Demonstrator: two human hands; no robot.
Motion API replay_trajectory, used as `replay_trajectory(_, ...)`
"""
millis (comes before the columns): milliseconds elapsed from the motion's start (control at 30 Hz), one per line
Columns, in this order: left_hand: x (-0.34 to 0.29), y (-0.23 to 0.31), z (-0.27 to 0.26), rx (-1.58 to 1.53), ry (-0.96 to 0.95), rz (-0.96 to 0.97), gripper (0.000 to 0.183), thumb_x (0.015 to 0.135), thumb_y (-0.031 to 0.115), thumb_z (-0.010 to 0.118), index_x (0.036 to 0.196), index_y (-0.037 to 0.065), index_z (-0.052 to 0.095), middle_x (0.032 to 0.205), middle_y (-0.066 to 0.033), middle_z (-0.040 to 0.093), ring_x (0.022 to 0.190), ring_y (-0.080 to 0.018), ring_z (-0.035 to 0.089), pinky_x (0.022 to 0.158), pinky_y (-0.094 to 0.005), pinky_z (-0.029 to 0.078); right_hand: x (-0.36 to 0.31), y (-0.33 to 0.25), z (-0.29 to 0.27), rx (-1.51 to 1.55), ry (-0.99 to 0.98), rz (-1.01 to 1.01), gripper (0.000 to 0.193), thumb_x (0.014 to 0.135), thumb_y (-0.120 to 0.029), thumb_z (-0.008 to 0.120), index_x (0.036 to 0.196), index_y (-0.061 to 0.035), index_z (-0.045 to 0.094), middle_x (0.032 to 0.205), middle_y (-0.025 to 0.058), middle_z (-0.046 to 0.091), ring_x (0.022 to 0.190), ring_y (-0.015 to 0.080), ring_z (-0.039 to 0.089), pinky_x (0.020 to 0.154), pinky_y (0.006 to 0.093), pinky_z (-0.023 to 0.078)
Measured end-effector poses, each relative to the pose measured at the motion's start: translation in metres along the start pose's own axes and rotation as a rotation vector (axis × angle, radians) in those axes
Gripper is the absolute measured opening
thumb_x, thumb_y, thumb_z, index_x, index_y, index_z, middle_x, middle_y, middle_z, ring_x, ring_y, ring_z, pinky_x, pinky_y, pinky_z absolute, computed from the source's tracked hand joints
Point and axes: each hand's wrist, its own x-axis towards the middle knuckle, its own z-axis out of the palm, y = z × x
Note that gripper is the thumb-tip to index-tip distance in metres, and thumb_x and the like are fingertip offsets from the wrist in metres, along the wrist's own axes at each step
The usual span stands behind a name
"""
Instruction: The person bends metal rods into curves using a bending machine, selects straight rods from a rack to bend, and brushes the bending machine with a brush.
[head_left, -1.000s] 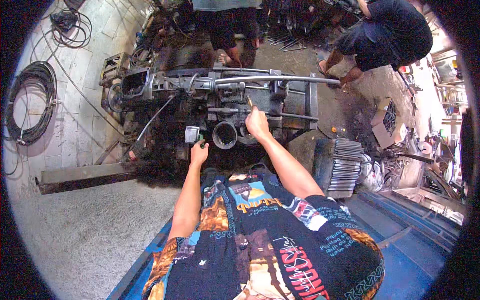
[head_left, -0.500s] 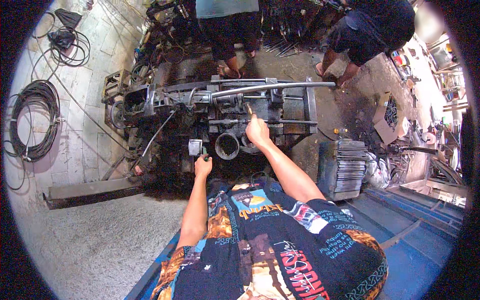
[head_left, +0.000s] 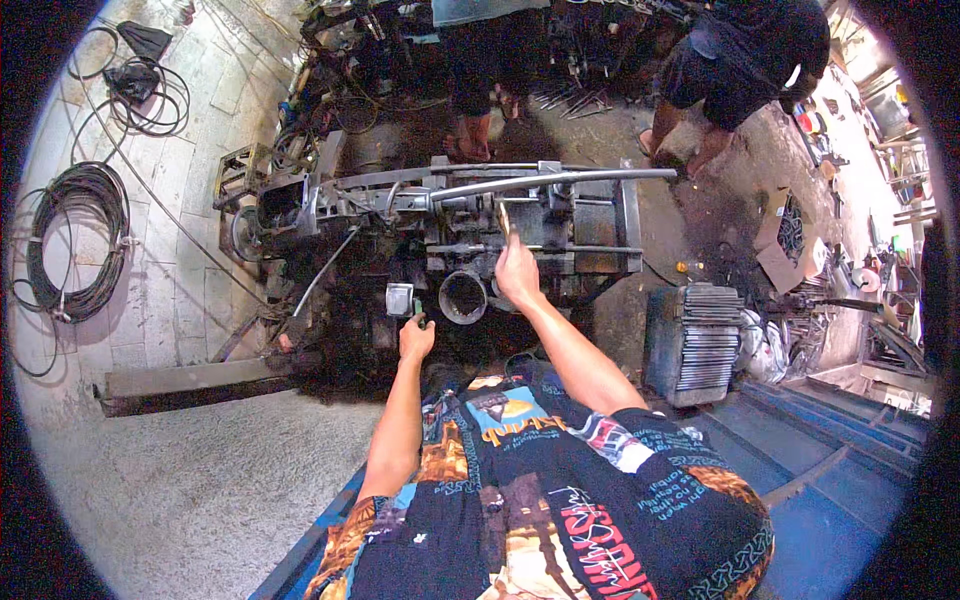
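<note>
A dark, greasy metal machine (head_left: 600, 225) with rods and a long pale bar (head_left: 560, 179) across its top stands before me. My right hand (head_left: 516, 275) is closed round a slim light-brown stick-like tool (head_left: 504, 218), whose far end points at the machine's middle. What that end touches is too small to tell. My left hand (head_left: 416, 338) is closed on a green handle (head_left: 420, 314) beside a small grey square block (head_left: 399, 299) at the machine's near side. Between my hands, a round metal cylinder opening (head_left: 463, 297) faces me.
A ribbed metal motor housing (head_left: 693, 345) stands to the right, with an opened cardboard box (head_left: 778, 242) beyond. Two people's legs (head_left: 470, 135) show across the machine. Coiled black cable (head_left: 75, 240) lies at left, near a long metal beam (head_left: 195, 378).
The view has shifted slightly, so the scene sits a little further right. My right hand has drawn back slightly and more of the stick-like tool shows. My left hand keeps the green handle.
</note>
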Motion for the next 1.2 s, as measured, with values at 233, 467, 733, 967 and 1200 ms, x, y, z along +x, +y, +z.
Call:
replay_trajectory(233,-0.005,0.001,-0.002,0.038,0.006,0.073,0.047,0.082,0.029,0.064,0.124,0.008,0.059,0.113,-0.0236,0.063,0.108,-0.0366,0.059,0.094,-0.0416,0.046,0.033,-0.007,0.003,-0.056,-0.068,0.028,0.039,0.084,-0.011,0.047,0.119,0.0065,0.049,0.085,0.0308,0.063,0.082,0.0465,0.063,0.074,0.0536,0.050)
replay_trajectory(467,-0.004,0.001,-0.006,-0.008,-0.012,0.054,0.048,0.082,0.030,0.065,0.123,0.005,0.059,0.113,-0.0240,0.062,0.108,-0.0364,0.059,0.094,-0.0407,0.046,-0.003,0.004,0.005,-0.032,-0.033,-0.005,0.042,0.087,-0.011,0.044,0.126,0.0055,0.046,0.085,0.0302,0.062,0.081,0.0468,0.061,0.073,0.0541,0.049)
replay_trajectory(733,-0.003,0.002,-0.002,0.008,-0.016,0.100,0.050,0.081,0.030,0.066,0.123,0.004,0.059,0.113,-0.0239,0.063,0.108,-0.0350,0.060,0.093,-0.0398,0.046,0.031,0.010,-0.005,-0.109,-0.046,0.007,0.046,0.086,-0.012,0.045,0.128,0.0066,0.044,0.082,0.0288,0.063,0.077,0.0437,0.064,0.070,0.0531,0.050)
replay_trajectory(967,-0.002,0.011,-0.009,0.047,-0.058,0.051,0.049,0.080,0.031,0.066,0.123,0.009,0.060,0.113,-0.0225,0.063,0.109,-0.0351,0.060,0.094,-0.0393,0.045,-0.066,0.087,-0.044,0.120,-0.038,0.132,0.032,0.089,-0.018,0.047,0.114,0.0004,0.055,0.086,0.0293,0.063,0.085,0.0440,0.062,0.075,0.0514,0.048)
replay_trajectory(1200,0.014,-0.022,-0.002,-0.001,-0.049,0.132,0.048,0.083,0.031,0.065,0.123,0.006,0.059,0.115,-0.0239,0.062,0.111,-0.0362,0.058,0.095,-0.0407,0.044,-0.090,0.179,-0.072,-0.010,0.117,0.492,0.034,0.094,-0.024,0.044,0.114,0.0009,0.056,0.096,0.0295,0.061,0.096,0.0443,0.058,0.081,0.0522,0.046)
